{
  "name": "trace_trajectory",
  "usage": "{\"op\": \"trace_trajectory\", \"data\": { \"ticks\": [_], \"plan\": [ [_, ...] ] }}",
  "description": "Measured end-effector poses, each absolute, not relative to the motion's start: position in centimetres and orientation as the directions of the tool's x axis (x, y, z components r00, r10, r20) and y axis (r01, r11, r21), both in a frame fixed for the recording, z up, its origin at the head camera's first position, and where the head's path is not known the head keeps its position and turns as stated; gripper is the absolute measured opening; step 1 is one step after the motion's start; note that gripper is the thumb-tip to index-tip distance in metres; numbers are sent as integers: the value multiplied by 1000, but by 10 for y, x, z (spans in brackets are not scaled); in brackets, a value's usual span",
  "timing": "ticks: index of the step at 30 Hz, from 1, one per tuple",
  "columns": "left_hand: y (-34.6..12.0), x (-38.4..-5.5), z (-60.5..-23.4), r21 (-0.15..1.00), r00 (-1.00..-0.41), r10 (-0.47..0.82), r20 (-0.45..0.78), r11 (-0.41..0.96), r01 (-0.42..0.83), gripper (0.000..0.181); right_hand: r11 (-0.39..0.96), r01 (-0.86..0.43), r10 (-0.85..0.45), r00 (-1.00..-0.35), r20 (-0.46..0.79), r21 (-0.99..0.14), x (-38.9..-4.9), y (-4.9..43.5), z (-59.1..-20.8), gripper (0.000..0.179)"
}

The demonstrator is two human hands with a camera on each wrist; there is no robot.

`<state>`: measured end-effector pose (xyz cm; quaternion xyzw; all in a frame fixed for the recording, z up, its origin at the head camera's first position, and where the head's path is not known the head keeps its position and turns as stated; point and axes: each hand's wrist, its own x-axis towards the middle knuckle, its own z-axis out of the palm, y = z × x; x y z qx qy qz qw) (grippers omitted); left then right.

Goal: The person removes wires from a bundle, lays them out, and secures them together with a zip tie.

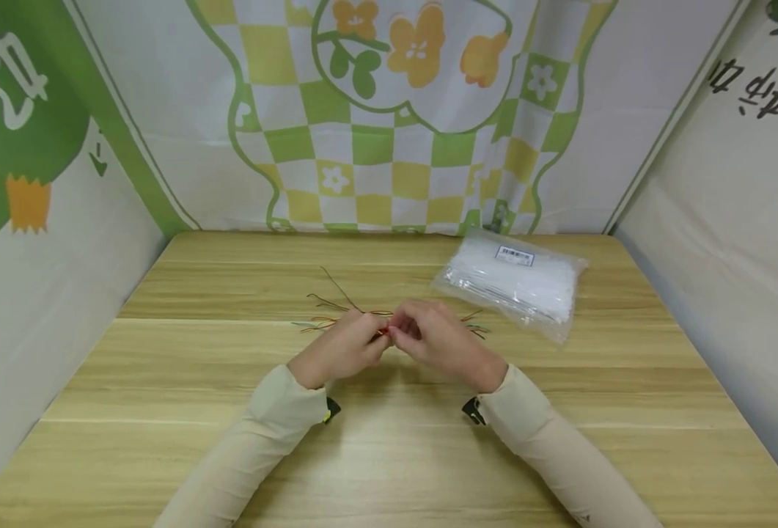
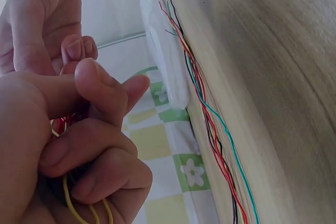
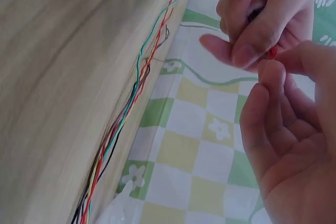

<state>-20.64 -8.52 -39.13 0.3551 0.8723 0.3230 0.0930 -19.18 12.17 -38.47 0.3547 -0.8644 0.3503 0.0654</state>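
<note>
My left hand (image 1: 345, 345) grips a coiled bundle of thin wires, with yellow loops (image 2: 67, 198) showing below its curled fingers in the left wrist view. Against it, my right hand (image 1: 444, 345) pinches with thumb and forefinger at a bit of red wire (image 3: 273, 52) sticking out of the left grip. Fingers cover most of the bundle. Beyond both hands, loose wires (image 2: 215, 145) in red, black, teal and yellow lie stretched across the table, their ends spreading out on either side.
At the back right of the wooden table (image 1: 389, 455) lies a clear plastic bag (image 1: 514, 282) packed with thin white pieces and bearing a barcode label. A checked, flower-printed cloth (image 1: 402, 169) hangs behind the table, with printed cloth walls at both sides.
</note>
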Motion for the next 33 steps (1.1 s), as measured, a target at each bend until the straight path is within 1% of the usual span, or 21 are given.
{"op": "trace_trajectory", "data": {
  "ticks": [4, 6, 9, 12, 16, 18, 19, 21, 23, 25, 29, 31, 33],
  "plan": [
    [-87, -210, -393, 633, -736, 675, 64, 542, 552, 32, 523, -635, -547, -762, 347, -569, -196, 133, -380, 5],
    [-88, -211, -393, 616, -742, 668, 59, 561, 554, 34, 532, -630, -534, -768, 353, -565, -199, 139, -379, 6],
    [-88, -211, -394, 579, -734, 677, 50, 579, 574, 32, 545, -648, -545, -756, 362, -532, -203, 145, -378, 7],
    [-88, -211, -396, 542, -703, 709, 59, 568, 619, 32, 527, -699, -602, -709, 368, -484, -204, 144, -380, 1],
    [-88, -212, -397, 539, -665, 742, 82, 529, 656, 34, 488, -781, -664, -622, 415, -391, -206, 140, -381, 5],
    [-90, -213, -396, 555, -663, 746, 67, 524, 645, 37, 508, -789, -649, -614, 449, -346, -208, 142, -381, 8],
    [-92, -215, -396, 562, -662, 747, 62, 522, 641, 38, 528, -780, -624, -625, 469, -336, -210, 145, -381, 9],
    [-97, -218, -396, 576, -670, 740, 60, 522, 629, 38, 579, -738, -557, -669, 492, -347, -213, 154, -381, 12],
    [-103, -223, -396, 601, -675, 735, 61, 513, 613, 37, 616, -699, -511, -705, 492, -363, -217, 164, -381, 14],
    [-108, -226, -398, 610, -670, 738, 75, 498, 617, 35, 638, -676, -494, -726, 479, -368, -221, 171, -382, 17],
    [-111, -229, -398, 683, -642, 764, 68, 433, 588, 32, 660, -667, -530, -740, 414, -347, -223, 176, -382, 18],
    [-111, -229, -397, 695, -633, 771, 68, 418, 585, 32, 661, -663, -549, -746, 376, -352, -224, 176, -381, 16],
    [-110, -228, -396, 684, -624, 778, 70, 418, 598, 32, 633, -675, -589, -738, 330, -379, -224, 176, -381, 11]
  ]
}}
